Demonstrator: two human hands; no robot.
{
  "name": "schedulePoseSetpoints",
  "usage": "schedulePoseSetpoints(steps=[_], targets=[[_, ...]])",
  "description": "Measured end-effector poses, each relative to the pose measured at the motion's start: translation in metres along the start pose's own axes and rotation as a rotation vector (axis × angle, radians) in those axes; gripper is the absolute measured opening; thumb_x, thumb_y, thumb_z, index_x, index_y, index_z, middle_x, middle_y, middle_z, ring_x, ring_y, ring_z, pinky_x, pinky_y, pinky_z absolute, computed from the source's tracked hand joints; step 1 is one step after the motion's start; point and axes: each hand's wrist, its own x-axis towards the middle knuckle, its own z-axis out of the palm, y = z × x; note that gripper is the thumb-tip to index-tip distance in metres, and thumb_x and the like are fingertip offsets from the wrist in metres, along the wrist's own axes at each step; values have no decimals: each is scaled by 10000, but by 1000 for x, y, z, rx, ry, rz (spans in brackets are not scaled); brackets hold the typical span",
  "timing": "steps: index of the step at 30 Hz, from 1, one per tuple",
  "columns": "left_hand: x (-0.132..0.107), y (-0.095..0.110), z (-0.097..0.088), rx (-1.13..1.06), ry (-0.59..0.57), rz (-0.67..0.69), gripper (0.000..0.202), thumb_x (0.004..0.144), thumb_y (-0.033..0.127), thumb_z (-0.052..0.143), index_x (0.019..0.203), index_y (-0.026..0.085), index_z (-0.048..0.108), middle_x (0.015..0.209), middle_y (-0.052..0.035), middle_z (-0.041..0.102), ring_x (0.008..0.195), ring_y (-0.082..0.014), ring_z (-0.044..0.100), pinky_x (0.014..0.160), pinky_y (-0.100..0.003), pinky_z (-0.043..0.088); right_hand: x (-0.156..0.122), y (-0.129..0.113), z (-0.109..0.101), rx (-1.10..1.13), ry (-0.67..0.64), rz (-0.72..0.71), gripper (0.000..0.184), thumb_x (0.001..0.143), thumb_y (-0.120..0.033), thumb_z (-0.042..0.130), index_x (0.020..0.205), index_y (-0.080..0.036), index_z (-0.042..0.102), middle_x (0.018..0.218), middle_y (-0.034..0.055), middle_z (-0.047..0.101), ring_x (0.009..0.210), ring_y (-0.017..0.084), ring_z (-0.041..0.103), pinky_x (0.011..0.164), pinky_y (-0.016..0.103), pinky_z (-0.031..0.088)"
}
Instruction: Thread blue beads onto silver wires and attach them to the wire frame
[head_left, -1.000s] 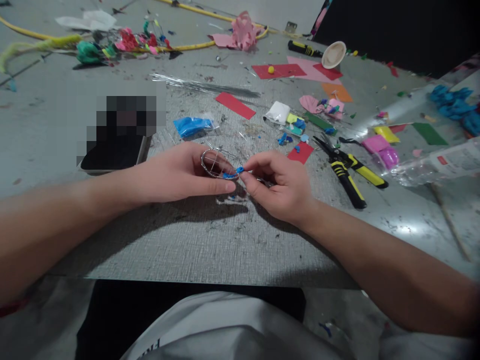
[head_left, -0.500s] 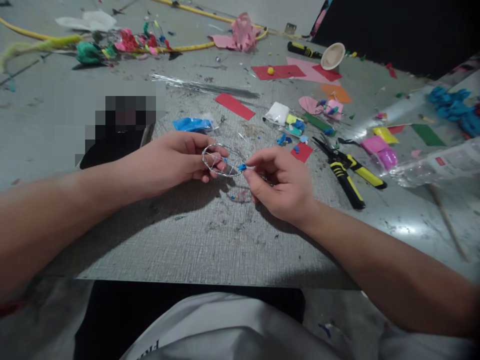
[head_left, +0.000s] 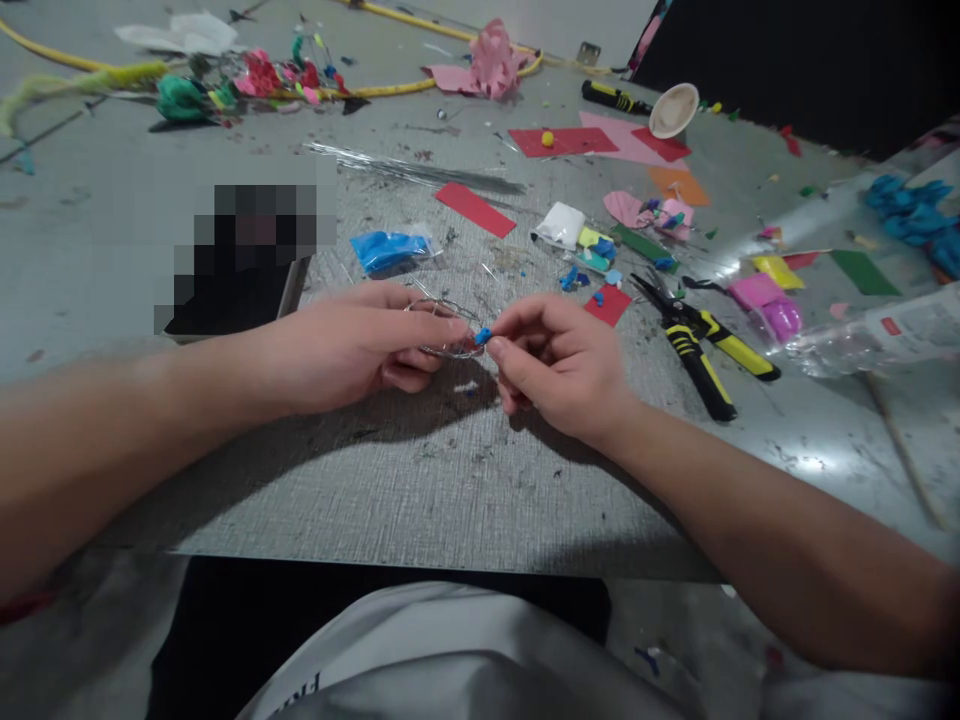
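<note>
My left hand (head_left: 360, 345) is closed round a small oval wire frame (head_left: 450, 348), thumb on top, held just above the grey textured mat (head_left: 420, 480). My right hand (head_left: 559, 365) pinches a small blue bit of clay (head_left: 483, 336) between thumb and forefinger, pressed against the frame's right end. The two hands nearly touch at the middle of the mat.
Yellow-and-black pliers (head_left: 694, 340) lie to the right. A blue bag (head_left: 386, 248), a white packet (head_left: 559, 225), red paper strips (head_left: 474, 208) and coloured clay scraps lie beyond the hands. A dark phone (head_left: 225, 300) lies at the left, a wire bundle (head_left: 420, 172) behind.
My left hand turned the wire frame and shifted its grip, thumb now over the top. The right hand kept its pinch on the blue bit at the frame's right end.
</note>
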Motion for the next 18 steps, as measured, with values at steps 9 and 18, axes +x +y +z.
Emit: schedulePoseSetpoints(steps=[9, 18], targets=[[3, -6, 0, -15, -64, 24, 466, 826, 309, 912, 621, 174, 515, 615, 48, 339, 525, -60, 296, 443, -214, 239, 0, 1, -2, -2, -38, -4, 207, 1012, -422, 712, 1060, -234, 638, 739, -54, 656, 506, 95, 647, 462, 223, 494], [1, -8, -3, 143, -24, 43, 336, 907, 276, 807, 677, 178, 582, 605, 30, 385, 520, -75, 335, 450, -206, 242, -1, 0, -2, -45, -32, 7, 206, 1011, -435, 714, 1059, -245, 653, 756, -45, 674, 525, 97, 651, 468, 220, 494]])
